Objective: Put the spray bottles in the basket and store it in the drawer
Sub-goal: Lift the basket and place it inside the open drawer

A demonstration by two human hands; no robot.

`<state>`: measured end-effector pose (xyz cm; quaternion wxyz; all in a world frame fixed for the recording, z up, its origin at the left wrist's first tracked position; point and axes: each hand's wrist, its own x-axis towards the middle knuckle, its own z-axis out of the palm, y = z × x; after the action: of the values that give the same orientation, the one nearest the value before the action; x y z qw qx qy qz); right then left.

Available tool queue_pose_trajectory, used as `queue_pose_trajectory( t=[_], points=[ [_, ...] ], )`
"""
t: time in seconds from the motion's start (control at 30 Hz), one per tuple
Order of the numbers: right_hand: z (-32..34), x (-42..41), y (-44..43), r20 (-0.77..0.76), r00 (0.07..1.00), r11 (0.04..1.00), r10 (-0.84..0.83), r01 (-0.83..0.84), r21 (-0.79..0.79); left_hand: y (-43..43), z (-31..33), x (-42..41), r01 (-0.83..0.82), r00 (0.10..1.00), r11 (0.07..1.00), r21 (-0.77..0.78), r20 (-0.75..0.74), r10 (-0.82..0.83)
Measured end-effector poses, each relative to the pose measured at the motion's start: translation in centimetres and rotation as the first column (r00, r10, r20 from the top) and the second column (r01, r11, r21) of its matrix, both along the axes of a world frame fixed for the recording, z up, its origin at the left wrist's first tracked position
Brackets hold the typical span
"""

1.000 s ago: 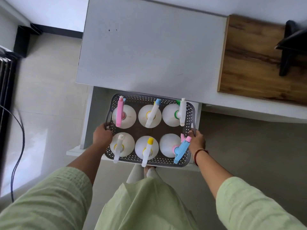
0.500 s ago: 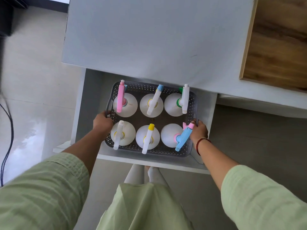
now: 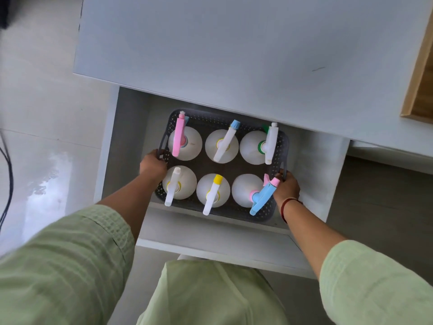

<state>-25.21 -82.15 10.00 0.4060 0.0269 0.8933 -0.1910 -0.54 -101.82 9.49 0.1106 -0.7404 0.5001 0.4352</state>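
A dark grey perforated basket (image 3: 206,119) sits inside the open white drawer (image 3: 314,174), under the edge of the white tabletop. Several white spray bottles stand in it in two rows, among them one with a pink trigger (image 3: 178,137), one with a yellow cap (image 3: 214,192) and one with a blue trigger (image 3: 262,199). My left hand (image 3: 152,164) grips the basket's left handle. My right hand (image 3: 287,188) grips its right handle. The basket's far rim lies partly beneath the tabletop.
The white tabletop (image 3: 234,48) overhangs the back of the drawer. A wooden panel (image 3: 419,90) lies at the right. The drawer's front panel (image 3: 222,252) is close to my legs. A dark cable (image 3: 5,184) hangs at the far left over the tiled floor.
The basket has gone from over the drawer's front edge down and inward into the drawer. Both hands have stayed on the handles, and my view has moved closer.
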Motion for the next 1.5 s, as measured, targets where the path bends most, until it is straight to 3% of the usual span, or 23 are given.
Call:
queue_pose_trajectory(
  t=[0.43, 0.73, 0.93, 1.1, 1.23, 1.37, 1.5],
  points=[
    [-4.4, -1.0, -0.5, -0.018, 0.995, 0.993, 0.096, -0.095, 0.065, -0.1, -3.7, -0.4, 0.016, 1.0, 1.0, 0.021, 0.023, -0.017],
    [-5.9, -1.2, -0.7, -0.062, 0.996, 0.997, 0.063, -0.06, 0.049, -0.3, -5.5, -0.5, 0.002, 1.0, 1.0, 0.002, 0.017, -0.002],
    [-6.4, -1.4, -0.6, -0.01, 0.996, 0.993, 0.09, -0.089, 0.071, -0.2, -5.4, -0.3, 0.065, 0.998, 0.998, -0.001, 0.021, -0.065],
    [-4.5, -1.2, 0.4, 0.054, 0.997, 0.997, 0.052, -0.055, 0.045, 0.2, -3.8, 0.1, 0.165, 0.986, 0.986, 0.033, 0.021, -0.166],
    [-0.2, 0.2, 2.2, 0.006, 1.0, 0.996, -0.001, 0.0, 0.088, 2.1, 0.2, 0.7, 0.183, 0.978, 0.982, 0.041, 0.092, -0.186],
    [4.7, 1.7, 5.0, 0.04, 0.992, 0.99, 0.123, -0.125, 0.062, 5.3, 5.9, 1.2, 0.369, 0.921, 0.929, -0.003, 0.135, -0.365],
    [8.8, 2.1, 7.0, 0.127, 0.899, 0.905, 0.419, -0.425, 0.021, 9.4, 10.4, 2.6, 0.564, 0.821, 0.823, -0.068, 0.148, -0.551]
  ],
)
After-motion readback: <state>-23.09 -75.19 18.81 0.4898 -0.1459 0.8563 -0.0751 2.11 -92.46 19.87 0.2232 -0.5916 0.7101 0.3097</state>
